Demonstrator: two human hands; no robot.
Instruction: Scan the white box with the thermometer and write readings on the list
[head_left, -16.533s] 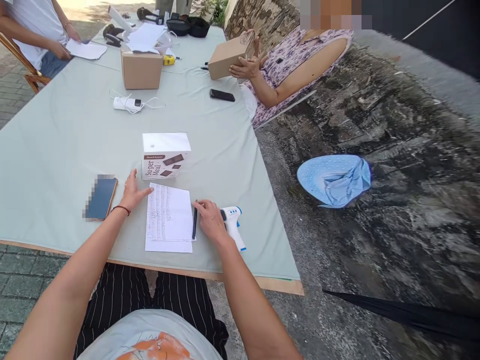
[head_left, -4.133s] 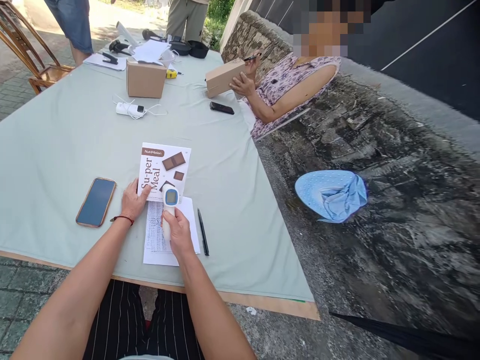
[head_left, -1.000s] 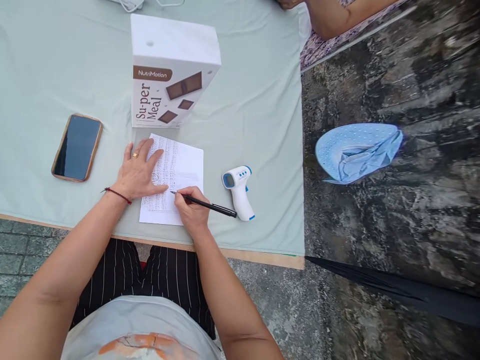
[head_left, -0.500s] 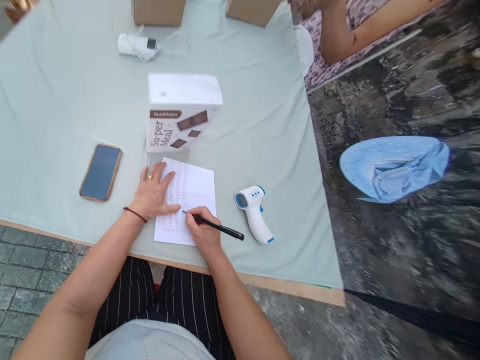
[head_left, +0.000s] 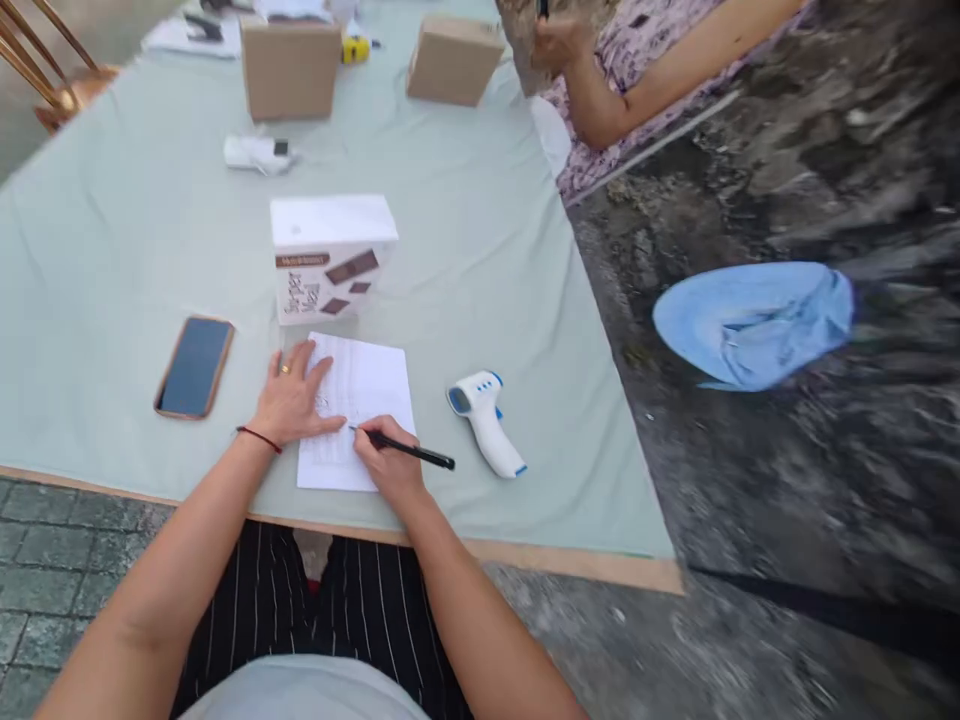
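Note:
A white sheet of paper [head_left: 386, 385] with lines of writing lies near the table's front edge. My left hand [head_left: 295, 400] rests on its left side, fingers spread flat. In my right hand [head_left: 391, 462] is a black pen [head_left: 424, 454], gripped with its tip on or just over the paper by my left thumb. Just behind the sheet stands a white box [head_left: 334, 265] with brown pictures and the words Super Meal. To the right of my right hand lies a white and blue infrared thermometer [head_left: 486, 425]. A phone [head_left: 195, 367] lies left of my left hand.
A pale green cloth [head_left: 480, 290] covers the table. Farther back are a white device [head_left: 257, 155], two cardboard boxes [head_left: 291, 75] and a yellow object [head_left: 355, 48]. Another person's arm [head_left: 607, 110] shows at the upper right. A blue hat-like item [head_left: 754, 320] lies beyond the right edge.
The camera view has tilted up, so more of the table's far end shows. My hands, the pen and the paper keep nearly the same places relative to each other.

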